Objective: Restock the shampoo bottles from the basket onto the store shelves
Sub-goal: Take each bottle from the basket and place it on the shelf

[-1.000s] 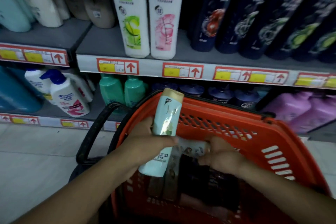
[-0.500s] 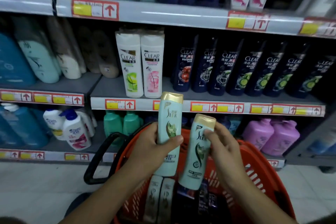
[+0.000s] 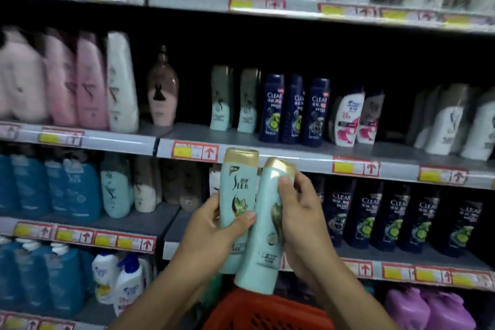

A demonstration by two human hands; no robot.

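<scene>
Two bottles in hand: I see one pale-green plastic shampoo bottle with a gold cap (image 3: 237, 203) and a second pale-green gold-capped bottle (image 3: 263, 236), both raised in front of the shelves; their sides touch
Left hand (image 3: 214, 233): fingers wrapped round the lower half of the first bottle, thumb across its front label; bottle upright, "SLEK" lettering facing me
Right hand (image 3: 302, 222): fingers curled round the second bottle from its right side, thumb near the gold cap; bottle tilted, cap leaning right, base toward me
Orange plastic shopping basket (image 3: 267, 313): bottom edge of view, directly below the two bottles; only its perforated rim shows; contents I cannot tell
Grey metal store shelf with red-and-yellow price tags (image 3: 294, 161): behind and just above the raised caps; two matching pale-green bottles with dull caps (image 3: 233, 100) stand on it, left of three dark blue "CLEAR" bottles (image 3: 294, 110)
Same shelf, left part: tall pink and white bottles (image 3: 88, 80), then a brown translucent bottle with a rabbit mark (image 3: 162, 94)
Shelf below: black "CLEAR" bottles (image 3: 396, 217) to the right of my hands; blue bottles (image 3: 53, 187) to the left
Image quality: edges blurred; small label text unreadable
</scene>
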